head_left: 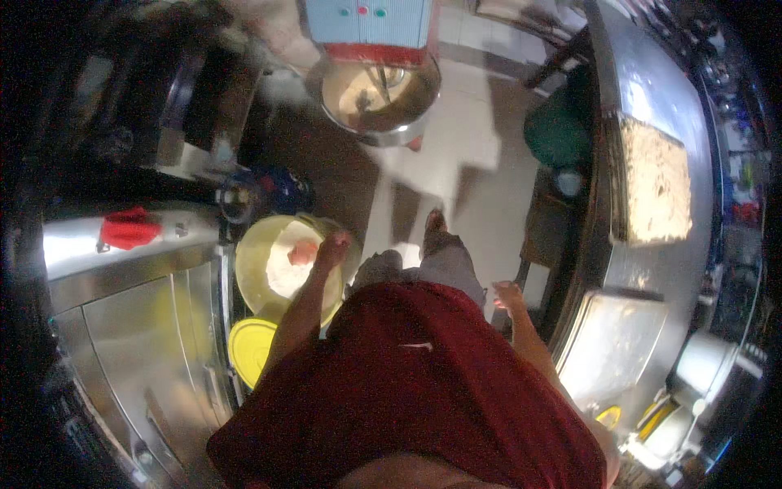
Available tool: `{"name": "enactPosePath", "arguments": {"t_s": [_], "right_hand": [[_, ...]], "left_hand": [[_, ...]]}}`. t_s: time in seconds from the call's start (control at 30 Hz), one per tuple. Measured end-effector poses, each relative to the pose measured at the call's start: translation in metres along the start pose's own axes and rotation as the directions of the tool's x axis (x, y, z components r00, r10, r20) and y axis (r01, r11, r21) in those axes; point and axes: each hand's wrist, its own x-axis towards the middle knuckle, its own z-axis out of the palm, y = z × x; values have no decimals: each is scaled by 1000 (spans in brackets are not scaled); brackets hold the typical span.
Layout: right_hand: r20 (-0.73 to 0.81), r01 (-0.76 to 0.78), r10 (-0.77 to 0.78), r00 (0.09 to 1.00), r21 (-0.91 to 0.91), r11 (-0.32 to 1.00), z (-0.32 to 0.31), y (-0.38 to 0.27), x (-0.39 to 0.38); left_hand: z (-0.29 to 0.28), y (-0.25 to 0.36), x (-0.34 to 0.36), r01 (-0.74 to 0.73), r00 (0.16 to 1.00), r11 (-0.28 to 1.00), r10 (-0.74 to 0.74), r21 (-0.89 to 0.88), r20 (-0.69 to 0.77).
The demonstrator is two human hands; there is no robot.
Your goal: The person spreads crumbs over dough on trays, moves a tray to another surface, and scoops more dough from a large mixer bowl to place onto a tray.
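Note:
My left hand (332, 251) hangs over the right side of a large pale yellow tub (250, 265). It is blurred, and I cannot make out whether its fingers hold anything. Inside the tub lies white powder (283, 275), with a small orange-pink thing (303, 250) resting on it, perhaps a scoop or bowl. Down at my right side, my right hand (509, 297) has its fingers loosely apart and nothing in them. It is nearest to the steel counter on the right, without touching it.
Ahead stands a blue and red mixer (366, 28) above a steel bowl (383, 137) holding pale dough or flour. A yellow lid (251, 350) leans beside the tub. Left is a steel cabinet (134, 326) with a red cloth (130, 228); right, a counter (607, 273) carries stacked trays (658, 183).

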Motion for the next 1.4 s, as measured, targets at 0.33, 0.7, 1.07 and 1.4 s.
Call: {"name": "enactPosePath", "arguments": {"t_s": [0.33, 0.7, 1.07, 1.4], "right_hand": [[-373, -8, 51, 927, 116, 993, -351, -91, 180], [-213, -134, -61, 975, -787, 603, -68, 188, 44], [-459, -218, 351, 816, 317, 923, -260, -57, 58], [-225, -469, 600, 768, 440, 765, -152, 40, -9]], "left_hand": [[61, 125, 203, -169, 954, 983, 181, -72, 238], [65, 173, 354, -380, 901, 905, 409, -191, 143], [4, 239, 362, -739, 672, 626, 711, 249, 206], [16, 311, 382, -978, 63, 3, 957, 209, 282]]}}
